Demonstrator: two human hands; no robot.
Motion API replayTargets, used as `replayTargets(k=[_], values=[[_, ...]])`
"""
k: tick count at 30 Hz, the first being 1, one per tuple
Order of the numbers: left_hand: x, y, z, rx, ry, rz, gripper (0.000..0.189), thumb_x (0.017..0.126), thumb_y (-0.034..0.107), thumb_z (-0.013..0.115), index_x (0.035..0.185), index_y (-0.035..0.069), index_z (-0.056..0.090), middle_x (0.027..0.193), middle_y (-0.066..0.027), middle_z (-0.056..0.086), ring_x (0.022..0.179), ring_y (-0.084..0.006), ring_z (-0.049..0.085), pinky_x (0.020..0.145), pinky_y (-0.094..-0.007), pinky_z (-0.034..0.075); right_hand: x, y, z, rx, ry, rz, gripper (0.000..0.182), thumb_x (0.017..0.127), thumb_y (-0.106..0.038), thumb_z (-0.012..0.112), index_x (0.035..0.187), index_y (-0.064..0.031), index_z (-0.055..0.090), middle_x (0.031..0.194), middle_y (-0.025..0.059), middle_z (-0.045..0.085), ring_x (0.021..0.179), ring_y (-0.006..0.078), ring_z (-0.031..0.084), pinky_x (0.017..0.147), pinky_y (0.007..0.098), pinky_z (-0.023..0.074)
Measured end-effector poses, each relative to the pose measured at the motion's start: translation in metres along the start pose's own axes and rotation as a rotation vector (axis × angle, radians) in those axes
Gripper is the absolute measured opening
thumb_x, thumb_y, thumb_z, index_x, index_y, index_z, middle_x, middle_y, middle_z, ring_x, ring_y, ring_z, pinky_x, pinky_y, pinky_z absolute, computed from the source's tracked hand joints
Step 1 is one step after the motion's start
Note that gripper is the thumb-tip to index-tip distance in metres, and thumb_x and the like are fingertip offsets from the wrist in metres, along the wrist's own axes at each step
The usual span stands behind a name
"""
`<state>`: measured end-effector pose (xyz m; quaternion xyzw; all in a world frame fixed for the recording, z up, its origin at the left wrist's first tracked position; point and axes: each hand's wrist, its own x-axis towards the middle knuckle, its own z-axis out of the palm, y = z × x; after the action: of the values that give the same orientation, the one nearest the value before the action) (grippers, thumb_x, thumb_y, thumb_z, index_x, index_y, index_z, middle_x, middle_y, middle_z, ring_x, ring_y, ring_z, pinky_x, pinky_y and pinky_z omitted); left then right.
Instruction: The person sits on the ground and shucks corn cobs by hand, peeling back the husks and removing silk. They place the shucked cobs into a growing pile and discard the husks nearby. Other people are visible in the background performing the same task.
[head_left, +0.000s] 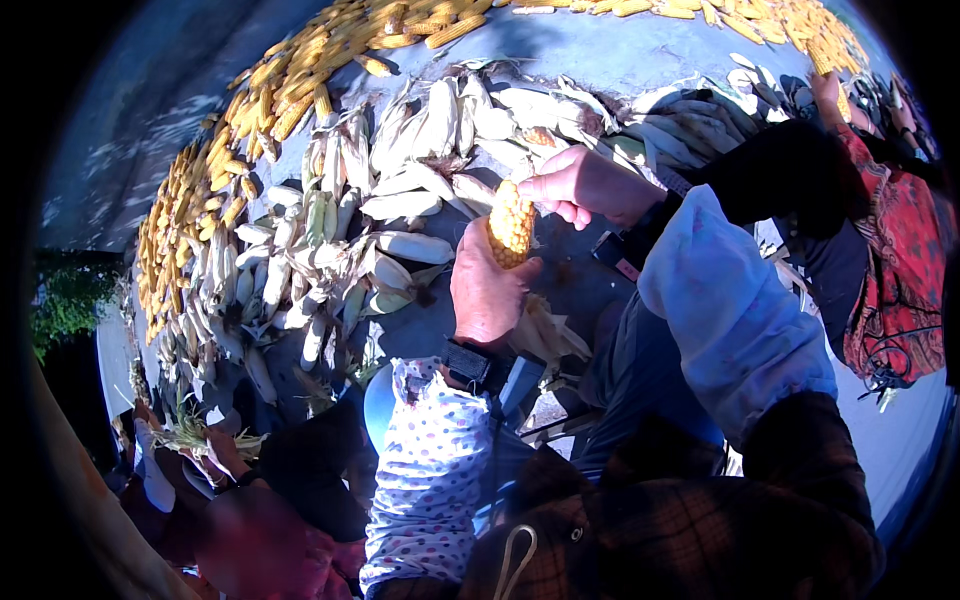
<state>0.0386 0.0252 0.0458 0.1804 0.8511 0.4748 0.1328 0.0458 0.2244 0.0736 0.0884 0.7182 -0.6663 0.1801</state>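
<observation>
My left hand (491, 289) grips a husked ear of yellow corn (512, 229) around its lower part, and the ear stands nearly upright. At its upper end, the thumb and forefinger of my right hand (592, 184) are pinched against the ear; the other fingers are curled. Any fine silk between those fingertips is too small to make out. Just beyond my hands lie pale unhusked ears of corn (409, 204) on the grey ground. Loose dry husks (551, 330) show below my left hand, between my legs.
Husked yellow ears (300, 79) form a long curved heap beyond the unhusked ones. At the lower left, another person's hands (221, 450) hold dry husks. To the right, a co-worker in a red patterned garment (904, 262) sits close by, a hand (827, 94) holding a yellow ear.
</observation>
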Motion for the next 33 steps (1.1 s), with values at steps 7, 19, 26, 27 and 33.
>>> replayTargets(k=[7,19,26,27,33], values=[[0.002,0.000,0.000,0.034,-0.004,-0.023,0.057,0.066,0.011,0.075,0.115,0.000,0.049,0.101,-0.0171,0.060,0.093,-0.0284,0.059,0.083,-0.0356,0.046,-0.003,-0.002,0.013,0.026,0.063,-0.107,0.027,0.084,-0.023,0.059,0.066,-0.0024,0.058,0.057,0.0028,0.053,0.047,0.0095,0.048,0.044,0.0234,0.0373],[0.002,-0.004,-0.004,-0.020,0.024,-0.042,0.056,0.067,0.011,0.075,0.115,0.000,0.048,0.105,-0.0210,0.058,0.097,-0.0355,0.058,0.084,-0.0400,0.045,-0.005,0.005,-0.003,-0.136,0.141,0.019,0.045,0.088,-0.042,0.059,0.064,-0.0043,0.056,0.056,0.0028,0.052,0.047,0.0098,0.047,0.042,0.0242,0.0367],[-0.003,0.005,-0.005,0.205,0.101,0.063,0.061,0.066,0.011,0.074,0.118,-0.001,0.045,0.106,-0.0219,0.056,0.098,-0.0381,0.057,0.084,-0.0404,0.046,0.005,0.004,0.021,0.212,0.023,0.039,0.037,0.088,-0.036,0.059,0.067,-0.0057,0.056,0.059,0.0028,0.052,0.044,0.0108,0.046,0.041,0.0244,0.0370],[-0.003,0.005,-0.005,0.221,0.110,0.067,0.061,0.066,0.011,0.074,0.118,-0.001,0.045,0.106,-0.0218,0.056,0.097,-0.0380,0.057,0.085,-0.0404,0.046,0.007,0.005,0.022,0.254,-0.001,0.038,0.035,0.088,-0.034,0.059,0.068,-0.0056,0.057,0.059,0.0033,0.053,0.045,0.0116,0.048,0.042,0.0247,0.0380],[0.000,-0.002,-0.005,0.094,0.090,0.030,0.058,0.066,0.012,0.074,0.115,-0.002,0.045,0.104,-0.0213,0.056,0.096,-0.0356,0.057,0.084,-0.0394,0.046,0.005,0.011,0.025,0.328,0.026,-0.052,0.025,0.086,-0.023,0.061,0.071,-0.0034,0.059,0.060,0.0039,0.054,0.045,0.0120,0.048,0.043,0.0253,0.0379]])
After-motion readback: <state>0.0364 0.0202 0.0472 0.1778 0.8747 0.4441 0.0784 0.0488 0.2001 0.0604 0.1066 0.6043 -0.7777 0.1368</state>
